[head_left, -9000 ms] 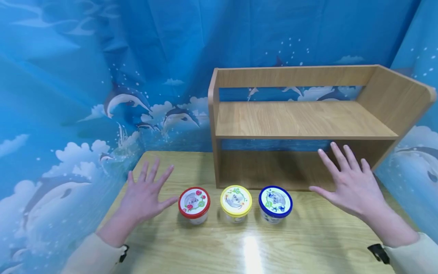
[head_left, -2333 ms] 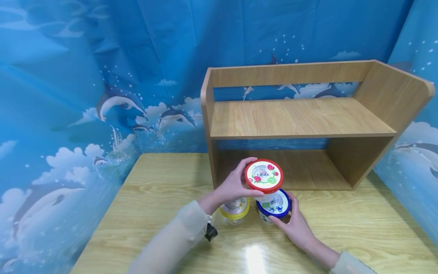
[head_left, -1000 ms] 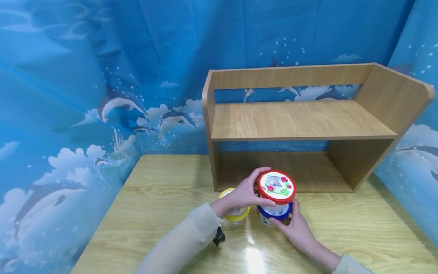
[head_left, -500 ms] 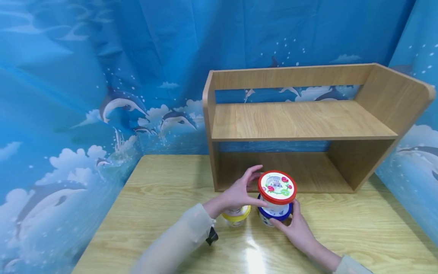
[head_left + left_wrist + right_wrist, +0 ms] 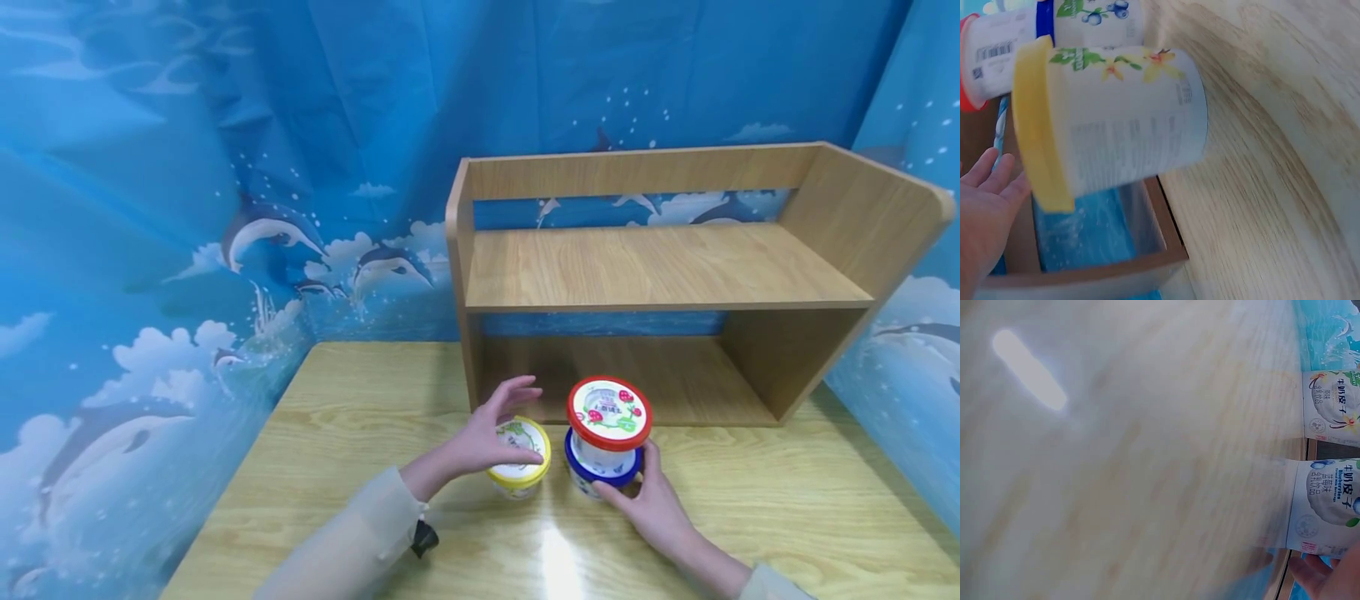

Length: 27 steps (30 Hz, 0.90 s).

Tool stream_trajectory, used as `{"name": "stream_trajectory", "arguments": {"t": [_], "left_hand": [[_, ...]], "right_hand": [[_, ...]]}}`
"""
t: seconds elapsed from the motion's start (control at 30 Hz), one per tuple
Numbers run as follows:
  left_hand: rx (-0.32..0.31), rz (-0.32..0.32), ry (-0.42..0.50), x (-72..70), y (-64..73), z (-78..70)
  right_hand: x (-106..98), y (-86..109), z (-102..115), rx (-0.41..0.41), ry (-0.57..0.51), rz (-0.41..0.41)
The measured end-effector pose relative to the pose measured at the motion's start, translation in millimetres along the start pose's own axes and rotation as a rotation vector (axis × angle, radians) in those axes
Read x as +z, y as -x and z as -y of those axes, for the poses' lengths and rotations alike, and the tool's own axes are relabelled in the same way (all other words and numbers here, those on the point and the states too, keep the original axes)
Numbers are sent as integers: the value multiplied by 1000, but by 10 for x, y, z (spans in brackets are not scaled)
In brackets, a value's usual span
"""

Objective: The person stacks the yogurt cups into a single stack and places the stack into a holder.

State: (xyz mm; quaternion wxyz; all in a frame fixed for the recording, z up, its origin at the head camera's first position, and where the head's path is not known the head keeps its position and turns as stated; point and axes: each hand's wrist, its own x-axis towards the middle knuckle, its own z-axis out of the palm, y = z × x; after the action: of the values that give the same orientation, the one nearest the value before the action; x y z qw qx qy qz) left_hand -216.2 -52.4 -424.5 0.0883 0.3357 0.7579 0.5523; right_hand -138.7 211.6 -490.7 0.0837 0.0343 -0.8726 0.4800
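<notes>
The red-lidded cup [image 5: 610, 413], with strawberries on its lid, stands on top of the blue-lidded cup [image 5: 600, 478], a white dairy cup with a blueberry label [image 5: 1329, 500]. My right hand [image 5: 654, 510] grips the lower cup from the right, thumb in front and fingers behind. To the left stands the yellow-lidded cup [image 5: 519, 457], upright on the table. My left hand [image 5: 480, 439] is over its left side, thumb and fingers spread apart with nothing held. In the left wrist view the yellow-lidded cup [image 5: 1122, 119] fills the middle, with the left fingers [image 5: 1000, 178] beyond its lid.
A two-tier wooden shelf [image 5: 667, 262] stands behind the cups, its lower tier [image 5: 675, 392] just beyond the stack. The wooden table [image 5: 337, 408] extends to both sides. A blue dolphin-print curtain [image 5: 360, 117] hangs at the back and sides.
My left hand has carried the red-lidded cup onto the blue-lidded one, let it go and moved left over the yellow-lidded cup. My right hand keeps its grip on the blue-lidded cup.
</notes>
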Motion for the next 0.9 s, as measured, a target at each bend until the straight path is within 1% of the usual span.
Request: {"name": "stream_trajectory", "arguments": {"t": [0.17, 0.3, 0.43, 0.53, 0.6, 0.73, 0.83, 0.9], "left_hand": [[18, -50, 31, -107, 150, 35], [19, -82, 39, -147, 258, 78], [-19, -112, 5, -142, 353, 148], [-44, -143, -4, -131, 406, 201], [-39, -157, 12, -129, 432, 244], [-4, -191, 67, -112, 469, 327], [3, -223, 93, -85, 497, 380], [1, -231, 111, -67, 520, 406]], "right_hand": [[-6, -1, -1, 9, -3, 2], [-19, 2, 1, 7, -1, -3], [-30, 4, 8, 6, -1, 0], [-29, 3, 7, 12, -4, 7], [-27, 4, 5, 15, -8, 9], [-20, 2, 2, 17, -15, 14], [-14, -1, 5, 14, -22, 19], [-11, -2, 9, 13, -26, 21]]}}
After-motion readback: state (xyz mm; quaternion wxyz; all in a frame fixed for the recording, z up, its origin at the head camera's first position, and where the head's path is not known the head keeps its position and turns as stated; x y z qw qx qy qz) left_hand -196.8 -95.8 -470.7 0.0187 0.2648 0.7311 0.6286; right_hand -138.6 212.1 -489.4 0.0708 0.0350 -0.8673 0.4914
